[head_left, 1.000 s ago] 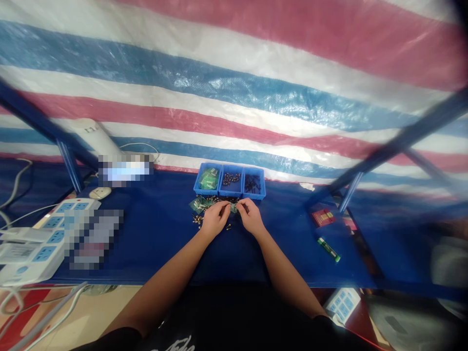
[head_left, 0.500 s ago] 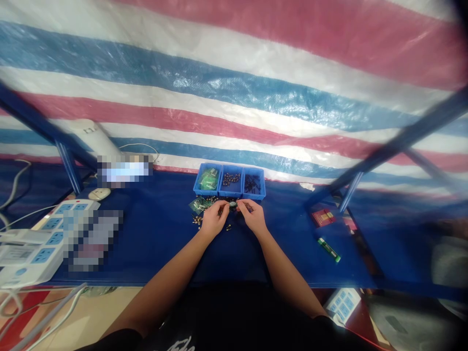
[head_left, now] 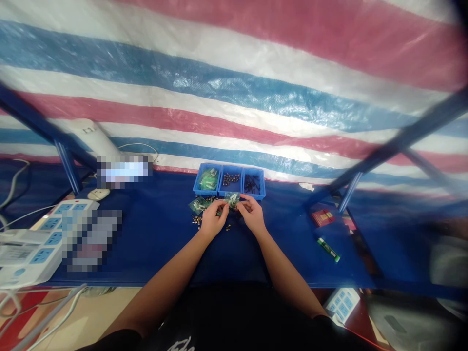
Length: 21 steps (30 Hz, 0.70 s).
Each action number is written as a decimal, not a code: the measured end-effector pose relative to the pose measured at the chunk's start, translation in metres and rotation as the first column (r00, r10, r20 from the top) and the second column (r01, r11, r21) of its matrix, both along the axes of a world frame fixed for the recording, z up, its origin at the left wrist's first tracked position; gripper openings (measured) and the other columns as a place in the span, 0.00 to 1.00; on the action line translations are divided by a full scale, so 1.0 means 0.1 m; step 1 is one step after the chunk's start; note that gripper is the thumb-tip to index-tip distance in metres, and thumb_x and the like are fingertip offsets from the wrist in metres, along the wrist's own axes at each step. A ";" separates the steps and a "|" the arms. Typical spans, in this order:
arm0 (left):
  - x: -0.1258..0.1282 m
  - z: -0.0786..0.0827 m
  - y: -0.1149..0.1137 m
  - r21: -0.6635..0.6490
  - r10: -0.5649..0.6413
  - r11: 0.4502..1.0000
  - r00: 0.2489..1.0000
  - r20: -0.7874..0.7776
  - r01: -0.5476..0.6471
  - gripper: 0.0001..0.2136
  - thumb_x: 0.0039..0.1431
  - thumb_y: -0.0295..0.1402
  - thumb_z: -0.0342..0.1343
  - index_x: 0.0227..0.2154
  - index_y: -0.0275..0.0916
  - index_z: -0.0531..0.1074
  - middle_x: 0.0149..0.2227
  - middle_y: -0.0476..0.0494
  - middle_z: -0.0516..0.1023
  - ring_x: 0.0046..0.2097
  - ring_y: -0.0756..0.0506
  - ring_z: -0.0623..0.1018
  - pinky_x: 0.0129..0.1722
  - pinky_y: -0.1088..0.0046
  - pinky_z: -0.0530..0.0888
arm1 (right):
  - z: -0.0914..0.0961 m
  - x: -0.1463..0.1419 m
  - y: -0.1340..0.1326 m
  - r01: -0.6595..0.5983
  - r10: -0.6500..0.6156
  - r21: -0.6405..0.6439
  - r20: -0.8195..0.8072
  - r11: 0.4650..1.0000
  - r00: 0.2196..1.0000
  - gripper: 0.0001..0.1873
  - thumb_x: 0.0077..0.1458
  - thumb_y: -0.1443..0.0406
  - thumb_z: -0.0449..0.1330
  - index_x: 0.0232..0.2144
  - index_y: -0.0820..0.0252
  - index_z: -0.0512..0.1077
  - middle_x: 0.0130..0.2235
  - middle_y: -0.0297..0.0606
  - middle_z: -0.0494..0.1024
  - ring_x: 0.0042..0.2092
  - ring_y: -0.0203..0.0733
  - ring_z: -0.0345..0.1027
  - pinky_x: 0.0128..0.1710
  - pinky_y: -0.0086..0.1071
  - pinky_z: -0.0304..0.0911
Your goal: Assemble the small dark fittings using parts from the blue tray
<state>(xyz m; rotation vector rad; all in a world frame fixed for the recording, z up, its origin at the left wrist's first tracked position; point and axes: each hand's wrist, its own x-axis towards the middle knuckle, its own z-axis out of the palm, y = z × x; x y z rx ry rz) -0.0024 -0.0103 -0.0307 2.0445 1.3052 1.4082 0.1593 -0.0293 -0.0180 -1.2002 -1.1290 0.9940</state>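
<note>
Surface: blue tabletop [head_left: 157,229], smooth, faintly glossy. Behind it, a creased red, white and blue striped plastic sheet [head_left: 219,97]. A dark blue metal right beam [head_left: 395,144] and a matching left beam [head_left: 40,119] slant inward at the sides.

Small clear plastic packet with pale contents [head_left: 232,198]: held between both hands, in front of a row of 3 blue plastic bins [head_left: 230,193]. Left hand [head_left: 214,218]: thumb and fingertips pinched together on the packet's lower left. Right hand [head_left: 252,214]: thumb and forefinger nearly meeting on its right side; exact contact partly hidden.

Bin contents, left to right: green packets [head_left: 209,179]; small brass-and-dark parts [head_left: 231,179]; slim black parts [head_left: 252,184]. Beside the left hand: loose green packet [head_left: 198,205] and brass-coloured pieces [head_left: 196,220]. 1 similar piece [head_left: 228,227] lies between the hands.

Edges: tabletop's front edge passes beneath both forearms, near the torso. Left side: white power strip with blue sockets [head_left: 54,243] and a pixelated flat slab [head_left: 95,239], a wide stretch of blue surface separating them from the left forearm. Right side: red box [head_left: 323,218] and green tube [head_left: 328,249], both well apart from the right hand. Bins stand near the sheet, leaving little depth behind them.
</note>
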 end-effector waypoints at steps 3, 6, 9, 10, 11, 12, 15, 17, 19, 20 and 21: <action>0.02 -0.02 -0.01 -0.039 0.036 0.999 0.999 0.019 -0.035 0.09 0.61 0.37 0.54 0.42 0.40 0.70 0.36 0.45 0.78 0.32 0.49 0.78 0.35 0.74 0.75 | -0.02 0.00 0.00 0.023 -0.023 -0.024 0.016 0.999 1.000 0.15 0.52 0.57 0.62 0.39 0.60 0.75 0.34 0.39 0.80 0.35 0.43 0.76 0.39 0.36 0.71; 0.03 -0.03 -0.02 -0.071 0.033 0.997 0.999 0.035 -0.030 0.10 0.61 0.37 0.54 0.42 0.40 0.70 0.35 0.45 0.78 0.33 0.49 0.79 0.33 0.75 0.75 | -0.03 0.01 0.01 0.041 -0.040 -0.020 0.052 0.999 0.998 0.13 0.53 0.57 0.61 0.36 0.60 0.76 0.33 0.38 0.80 0.34 0.43 0.75 0.37 0.35 0.71; 0.03 -0.04 -0.02 -0.111 0.025 0.994 0.998 0.065 -0.018 0.10 0.61 0.38 0.54 0.42 0.40 0.68 0.34 0.46 0.77 0.32 0.50 0.79 0.31 0.76 0.74 | -0.03 0.02 0.01 0.051 -0.050 -0.012 0.081 0.999 0.996 0.13 0.54 0.57 0.61 0.35 0.60 0.76 0.31 0.37 0.79 0.32 0.42 0.73 0.35 0.34 0.70; 0.03 -0.04 -0.02 -0.124 0.023 0.992 0.996 0.084 -0.013 0.10 0.60 0.38 0.54 0.42 0.40 0.68 0.34 0.46 0.77 0.31 0.50 0.79 0.30 0.76 0.74 | -0.03 0.02 0.01 0.052 -0.051 -0.011 0.082 0.999 0.995 0.13 0.54 0.57 0.61 0.35 0.60 0.76 0.30 0.37 0.78 0.32 0.42 0.73 0.35 0.34 0.69; 0.03 -0.04 -0.02 -0.134 0.023 0.991 0.994 0.108 -0.009 0.11 0.60 0.38 0.55 0.43 0.40 0.67 0.34 0.46 0.77 0.31 0.50 0.78 0.30 0.76 0.74 | -0.02 0.02 0.01 0.055 -0.054 -0.009 0.079 0.998 0.995 0.13 0.54 0.57 0.61 0.35 0.60 0.76 0.30 0.37 0.78 0.32 0.42 0.73 0.35 0.33 0.69; 0.03 -0.03 -0.02 -0.141 0.023 0.990 0.991 0.134 -0.004 0.12 0.60 0.38 0.55 0.44 0.40 0.66 0.33 0.46 0.77 0.31 0.50 0.78 0.30 0.76 0.74 | -0.02 0.01 0.01 0.060 -0.059 -0.006 0.074 0.998 0.996 0.13 0.53 0.57 0.61 0.35 0.60 0.76 0.30 0.37 0.78 0.32 0.41 0.73 0.35 0.33 0.69; 0.02 0.01 -0.02 -0.143 -0.002 0.989 0.985 0.174 0.027 0.15 0.59 0.38 0.56 0.47 0.39 0.65 0.32 0.47 0.76 0.30 0.51 0.77 0.31 0.76 0.73 | 0.00 0.01 0.00 0.081 -0.082 0.015 0.073 0.997 0.994 0.13 0.53 0.56 0.61 0.34 0.60 0.77 0.32 0.38 0.79 0.32 0.41 0.72 0.35 0.33 0.69; 0.01 0.03 -0.01 -0.136 -0.027 0.990 0.989 0.142 0.046 0.14 0.60 0.37 0.55 0.47 0.40 0.66 0.28 0.51 0.74 0.28 0.52 0.75 0.32 0.76 0.73 | 0.01 0.01 0.00 0.095 -0.098 0.031 0.084 0.995 0.992 0.13 0.53 0.56 0.62 0.33 0.60 0.77 0.33 0.38 0.79 0.33 0.41 0.72 0.36 0.33 0.69; -0.01 0.05 -0.01 -0.110 -0.039 0.993 0.995 0.091 0.049 0.12 0.61 0.37 0.54 0.46 0.39 0.68 0.23 0.54 0.69 0.25 0.52 0.72 0.32 0.76 0.72 | 0.01 0.02 0.00 0.116 -0.119 0.037 0.079 0.992 0.990 0.13 0.53 0.56 0.62 0.33 0.60 0.77 0.31 0.37 0.78 0.32 0.40 0.71 0.35 0.33 0.68; -0.01 0.04 0.00 -0.096 -0.041 0.994 0.997 0.071 0.047 0.11 0.61 0.36 0.54 0.45 0.39 0.69 0.21 0.55 0.67 0.24 0.53 0.71 0.32 0.76 0.71 | 0.01 0.02 0.00 0.126 -0.128 0.034 0.070 0.992 0.989 0.13 0.53 0.56 0.62 0.33 0.60 0.77 0.29 0.36 0.77 0.30 0.39 0.70 0.33 0.32 0.68; -0.02 0.04 0.00 -0.083 -0.040 0.996 0.998 0.056 0.045 0.10 0.61 0.36 0.54 0.43 0.39 0.70 0.20 0.55 0.66 0.23 0.53 0.70 0.31 0.76 0.71 | 0.00 0.02 0.00 0.131 -0.133 0.026 0.059 0.991 0.989 0.13 0.52 0.56 0.62 0.33 0.60 0.77 0.26 0.35 0.76 0.28 0.38 0.69 0.31 0.32 0.67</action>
